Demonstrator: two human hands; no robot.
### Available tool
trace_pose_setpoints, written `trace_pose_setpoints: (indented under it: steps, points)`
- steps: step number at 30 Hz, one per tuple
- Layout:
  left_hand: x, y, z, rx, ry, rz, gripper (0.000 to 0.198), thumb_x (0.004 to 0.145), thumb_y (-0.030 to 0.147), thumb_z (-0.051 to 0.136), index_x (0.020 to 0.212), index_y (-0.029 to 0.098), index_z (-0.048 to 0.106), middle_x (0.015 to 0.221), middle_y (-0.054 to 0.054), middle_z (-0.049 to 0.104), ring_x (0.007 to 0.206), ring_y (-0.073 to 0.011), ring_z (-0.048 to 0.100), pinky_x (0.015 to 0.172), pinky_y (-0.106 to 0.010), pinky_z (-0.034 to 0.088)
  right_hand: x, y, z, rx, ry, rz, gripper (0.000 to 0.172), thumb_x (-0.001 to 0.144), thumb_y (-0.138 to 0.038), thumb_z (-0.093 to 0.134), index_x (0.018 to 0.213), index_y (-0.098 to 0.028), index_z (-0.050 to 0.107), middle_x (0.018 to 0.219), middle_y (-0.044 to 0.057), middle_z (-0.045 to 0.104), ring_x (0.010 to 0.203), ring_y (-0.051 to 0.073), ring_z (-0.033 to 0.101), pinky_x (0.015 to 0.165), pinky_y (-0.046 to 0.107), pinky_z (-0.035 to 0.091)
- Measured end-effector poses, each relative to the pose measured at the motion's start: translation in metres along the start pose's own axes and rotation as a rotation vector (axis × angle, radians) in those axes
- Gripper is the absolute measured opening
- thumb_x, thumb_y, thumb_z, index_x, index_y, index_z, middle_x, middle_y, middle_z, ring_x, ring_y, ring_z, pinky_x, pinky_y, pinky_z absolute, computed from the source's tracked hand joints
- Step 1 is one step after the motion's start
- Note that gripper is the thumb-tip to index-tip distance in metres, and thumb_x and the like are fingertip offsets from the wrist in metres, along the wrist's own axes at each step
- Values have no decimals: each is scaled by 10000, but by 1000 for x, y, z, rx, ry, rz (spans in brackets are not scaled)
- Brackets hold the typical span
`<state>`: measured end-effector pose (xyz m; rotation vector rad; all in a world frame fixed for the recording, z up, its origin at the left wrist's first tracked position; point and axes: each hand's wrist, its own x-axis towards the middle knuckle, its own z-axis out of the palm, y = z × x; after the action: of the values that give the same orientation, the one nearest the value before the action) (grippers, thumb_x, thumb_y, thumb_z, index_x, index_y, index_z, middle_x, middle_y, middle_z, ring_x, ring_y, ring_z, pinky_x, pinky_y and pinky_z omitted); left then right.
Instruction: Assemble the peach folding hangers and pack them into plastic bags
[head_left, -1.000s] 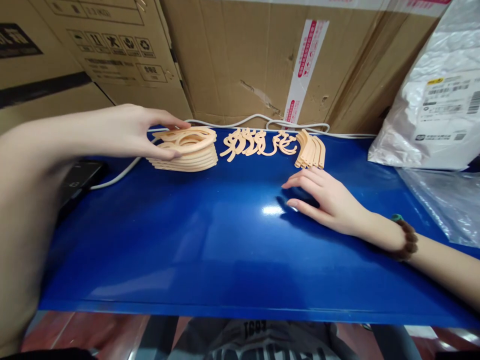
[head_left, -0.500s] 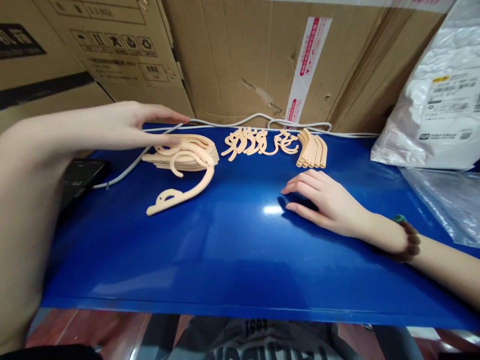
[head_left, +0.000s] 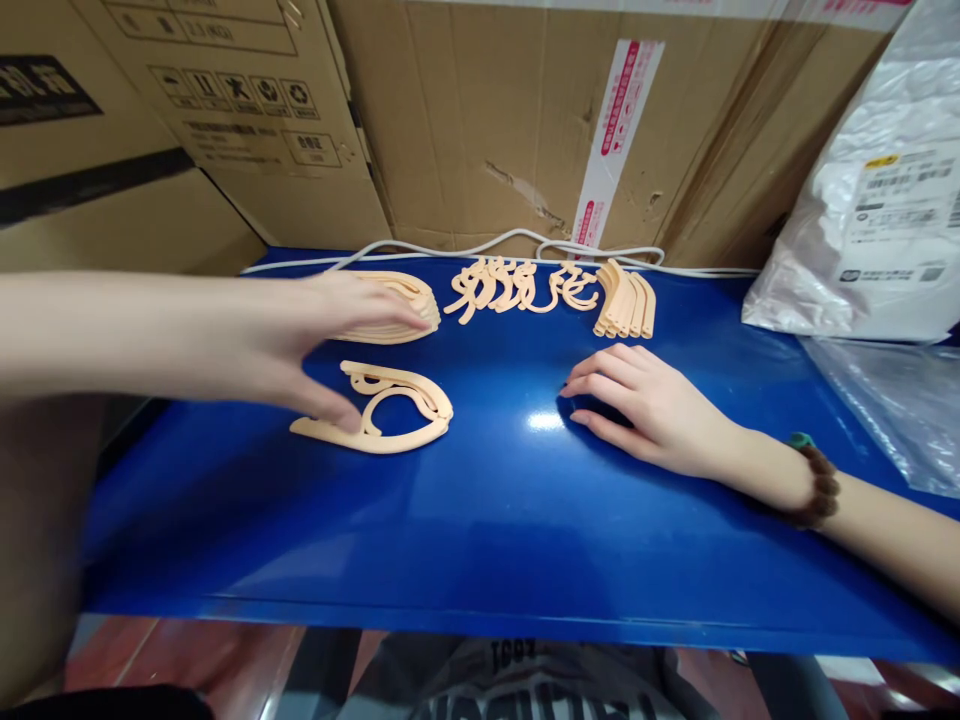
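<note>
A beige folding clothes hanger point(head_left: 409, 440) lies on the blue table, its two arms folded round towards each other with the hook curled between. My left hand point(head_left: 330, 330) hovers over it, slightly blurred, thumb and fingers spread apart. The thumb tip overlaps the hanger's near arm; whether it touches I cannot tell. My left fingers reach across a stack of folded hangers point(head_left: 382, 328) just behind, hiding its left part. On the right, my right hand point(head_left: 649, 410) rests on the table with loosely bent fingers apart and nothing in it.
Several beige hanger hooks point(head_left: 517, 285) and a group of curved hanger arms point(head_left: 626, 300) lie along the back. A white cable point(head_left: 450, 248) runs before the cardboard boxes point(head_left: 465, 120). At right stands a white plastic parcel point(head_left: 855, 230) beside clear plastic film point(head_left: 892, 410).
The single hanger, earlier tilted at the stack's front with one arm sticking out, now lies flat and folded nearer me. My left hand has come down and forward over it. My right hand stays put.
</note>
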<state>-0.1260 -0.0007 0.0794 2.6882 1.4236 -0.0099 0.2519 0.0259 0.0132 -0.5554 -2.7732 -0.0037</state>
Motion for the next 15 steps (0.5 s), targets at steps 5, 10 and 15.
trace_pose_setpoints:
  steps: [5,10,15]
  points:
    - [-8,23,23,-10,-235,-49,904,687,590,749,1500,297,485,1589,-39,430,1464,-341,393,1158,-441,376,0,0,0,-10,-4,-10,210,1014,-298,506,1098,-175,653,1137,99,664,990,217,577,872,358,421]
    - [-15,24,41,-34,-192,-83,742,808,640,634,1471,328,512,1555,-29,475,1369,-313,515,1051,-391,483,0,0,0,-2,-8,-7,209,1013,-293,503,1094,-175,656,1141,102,661,979,214,577,866,358,416]
    - [-26,22,29,-3,-1,6,622,848,633,570,1387,325,594,1432,-13,567,1259,-291,584,1025,-354,484,0,0,1,-9,-8,-12,210,1014,-293,499,1097,-176,654,1140,101,660,975,215,576,863,359,413]
